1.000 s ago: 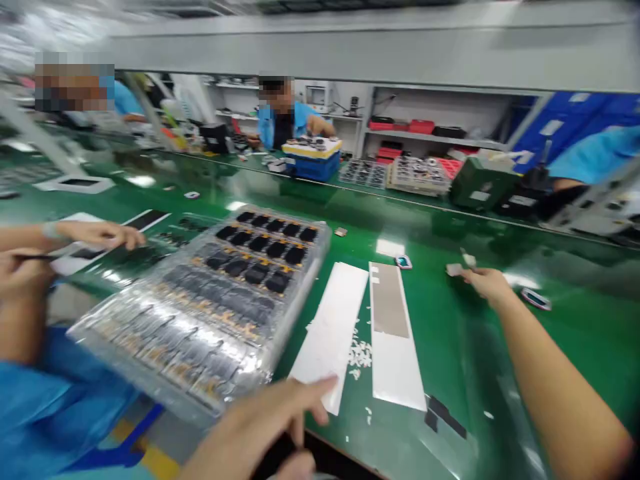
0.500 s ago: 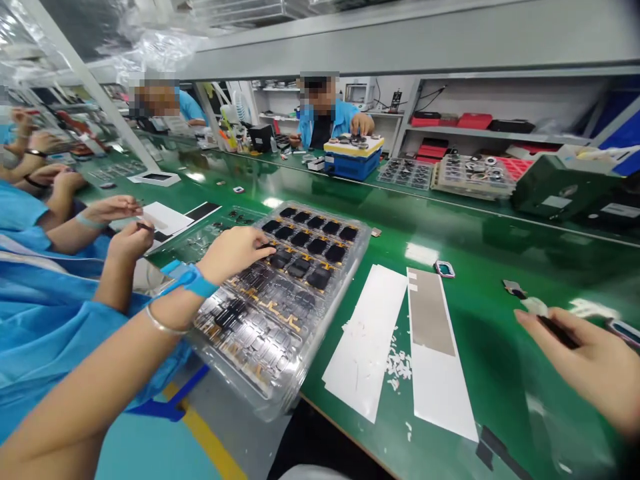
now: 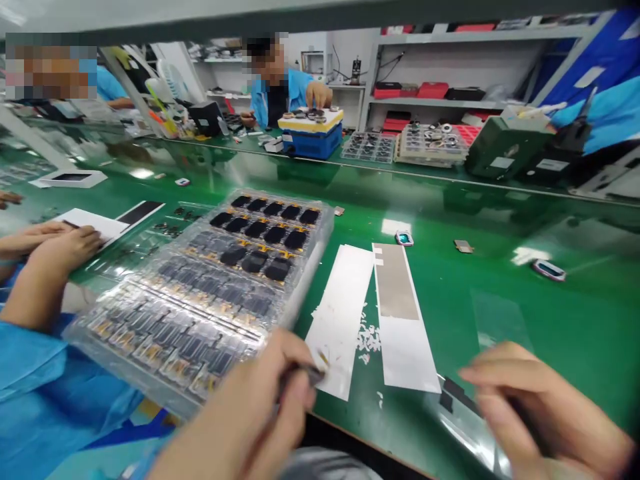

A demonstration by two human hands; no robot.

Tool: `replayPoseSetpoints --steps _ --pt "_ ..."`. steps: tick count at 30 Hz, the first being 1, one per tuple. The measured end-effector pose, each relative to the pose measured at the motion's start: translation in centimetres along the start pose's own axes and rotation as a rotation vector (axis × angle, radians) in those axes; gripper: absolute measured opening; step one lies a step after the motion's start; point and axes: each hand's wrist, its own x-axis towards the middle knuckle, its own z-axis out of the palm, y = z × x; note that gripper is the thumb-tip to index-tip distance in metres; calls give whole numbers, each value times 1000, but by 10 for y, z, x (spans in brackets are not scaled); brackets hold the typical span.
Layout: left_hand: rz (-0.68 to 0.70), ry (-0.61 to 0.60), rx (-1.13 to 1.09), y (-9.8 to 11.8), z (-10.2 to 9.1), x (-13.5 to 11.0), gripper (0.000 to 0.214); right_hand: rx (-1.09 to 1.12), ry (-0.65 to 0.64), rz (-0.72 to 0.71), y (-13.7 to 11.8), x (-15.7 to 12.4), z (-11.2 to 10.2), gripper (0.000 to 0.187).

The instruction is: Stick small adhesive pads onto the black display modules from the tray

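Observation:
My left hand point(image 3: 270, 400) is closed around a small dark screen point(image 3: 313, 375), its gold-coloured flex tail sticking out over the white paper strips point(image 3: 343, 300). Just behind that hand lies a clear plastic tray point(image 3: 325, 243), with black screens in its far rows and clear-looking pockets nearer. My right hand point(image 3: 545, 407) is at the lower right, thumb and fingers curled toward each other; motion blur hides what is between them. Close to its fingertips are a strip of clear film point(image 3: 500, 313) and black tape pieces point(image 3: 457, 395).
A white strip with a grey-brown label sheet point(image 3: 399, 283) lies beside white scraps point(image 3: 369, 339). Small framed parts point(image 3: 549, 270) dot the green table. A co-worker's hands point(image 3: 65, 247) work at the left. Another person sits behind a blue box point(image 3: 313, 143).
My left hand has come from the tray's third row down toward me with a screen. My right hand has moved left and nearer. The view has turned right and down.

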Motion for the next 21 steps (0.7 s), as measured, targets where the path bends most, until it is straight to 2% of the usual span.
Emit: replayPoseSetpoints --steps 2,3,5,8,13,21 --pt "-37 -105 -134 5 37 -6 8 64 -152 -89 -8 5 16 15" --pt "-56 -107 -209 3 52 -4 9 82 -201 -114 -8 6 23 18" --pt "-97 -111 -360 -5 77 7 13 62 -214 -112 -3 5 33 16" --pt "-160 -114 -503 -22 100 28 16 -57 -168 -112 8 -1 42 13" --pt "-190 -115 -569 -34 109 41 18 -270 -141 -143 18 -12 52 18" --pt "-189 -58 -479 -41 113 37 13 -350 -202 -186 24 -18 56 32"
